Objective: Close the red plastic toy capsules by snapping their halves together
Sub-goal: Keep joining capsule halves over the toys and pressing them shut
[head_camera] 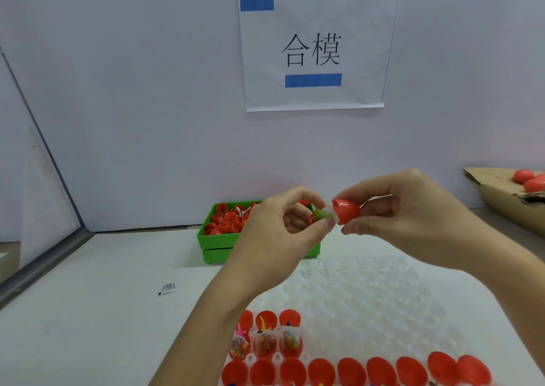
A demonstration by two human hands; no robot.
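Brimming green bin [219, 242] holds red halves [225, 219]; tray [354, 297] holds open capsules [267, 344].

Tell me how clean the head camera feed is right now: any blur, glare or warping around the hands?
Head view: light is soft and even, with no harsh glare. The left hand, right hand and red capsule half look slightly soft. Wide-angle warping bends the wall sign. The clear tray is washed out against the white table.

Glossy red plastic capsule half [345, 210], translucent bumpy plastic tray [368, 291], torn matt cardboard box [498, 197].
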